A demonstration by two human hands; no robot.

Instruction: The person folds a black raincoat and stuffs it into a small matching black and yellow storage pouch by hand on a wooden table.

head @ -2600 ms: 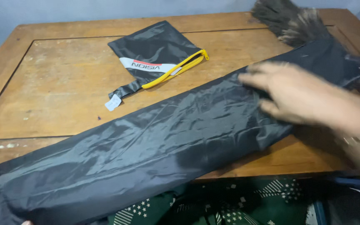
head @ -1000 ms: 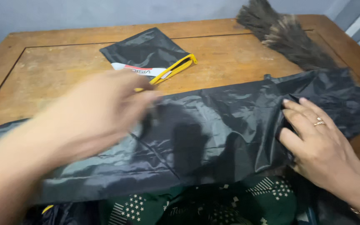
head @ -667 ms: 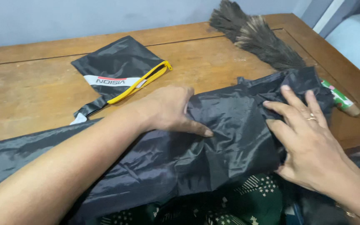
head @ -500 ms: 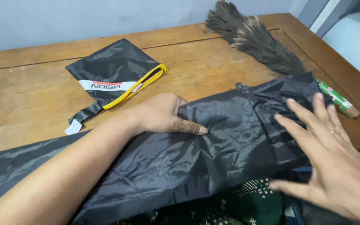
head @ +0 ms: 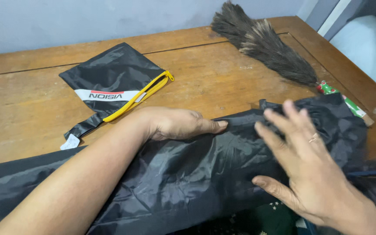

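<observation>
**Black sheet pressed flat under two hands**

Head view: A long sheet of black shiny fabric (head: 188, 182) is seen lying across the lower half of the frame, on the near edge of the wooden surface (head: 31, 117). Its long axis runs from the lower left to the right edge, rising slightly toward the right.

The left hand (head: 175, 124) is laid on the sheet's upper edge at the centre of the frame, fingers loosely curled and thumb pointed right; nothing is gripped. The right hand (head: 301, 161) is spread open, palm down, over the sheet's right part, and is somewhat blurred. A ring is worn on it. The sheet's crumpled right end lies just beyond the right hand's fingertips, so that hand is the nearer one to it.

In the upper left a small black pouch (head: 114, 80) with a yellow zip is seen, well apart from the hands. A feather duster (head: 270, 50) lies at the upper right.
</observation>
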